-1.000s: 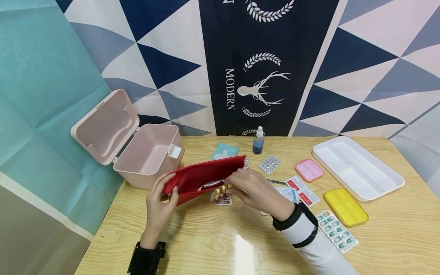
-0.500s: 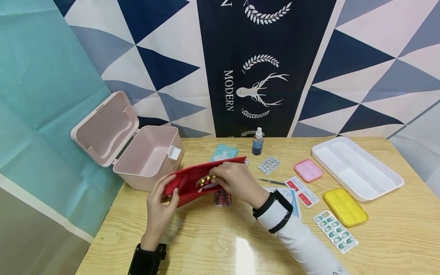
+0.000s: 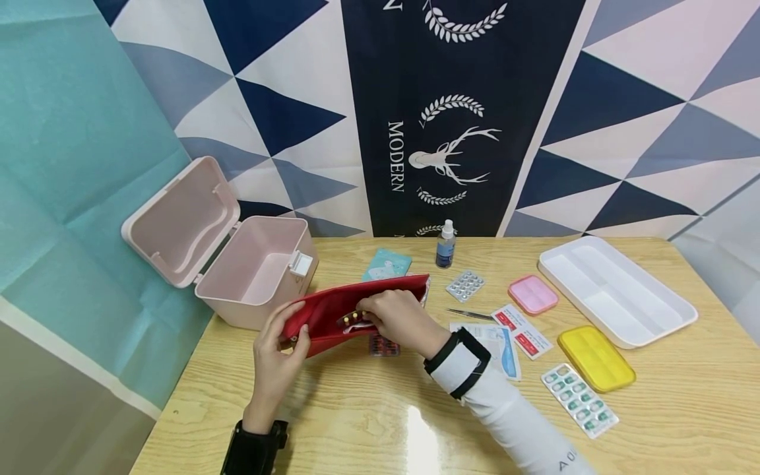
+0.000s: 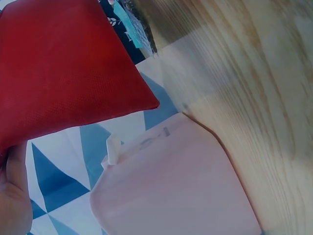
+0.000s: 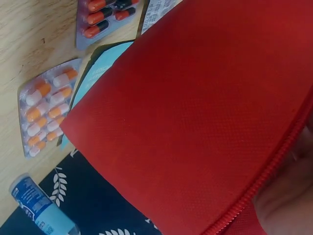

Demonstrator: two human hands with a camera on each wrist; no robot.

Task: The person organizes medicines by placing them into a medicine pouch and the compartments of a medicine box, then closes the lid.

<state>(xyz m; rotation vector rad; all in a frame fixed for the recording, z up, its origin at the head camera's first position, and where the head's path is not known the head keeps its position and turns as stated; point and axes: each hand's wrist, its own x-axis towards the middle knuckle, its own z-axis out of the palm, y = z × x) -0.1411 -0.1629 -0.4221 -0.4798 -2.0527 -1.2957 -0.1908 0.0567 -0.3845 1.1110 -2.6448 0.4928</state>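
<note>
A red zip pouch (image 3: 325,309) is held up above the table with its mouth gaping. My left hand (image 3: 279,353) grips its left end, thumb on the near side and fingers on the far side. My right hand (image 3: 402,320) reaches into the mouth, pinching a blister pack (image 3: 349,319) with yellow-tipped capsules, partly hidden by the fingers. A white-edged item lies just below it inside. In the right wrist view the pouch (image 5: 186,107) covers most of the scene, the right hand (image 5: 288,196) behind its zip edge. Below the pouch lies a red-and-black capsule blister pack (image 3: 384,345).
An open pink box (image 3: 255,264) stands at the left. Behind the pouch are a teal packet (image 3: 387,264) and a spray bottle (image 3: 446,245). To the right lie tweezers (image 3: 470,315), a pink case (image 3: 533,294), a yellow case (image 3: 596,357), a green capsule pack (image 3: 579,400) and a white tray (image 3: 617,290).
My right hand has moved left from beside the pouch, bringing the capsule blister pack into its mouth and lower. The left hand keeps its grip on the pouch.
</note>
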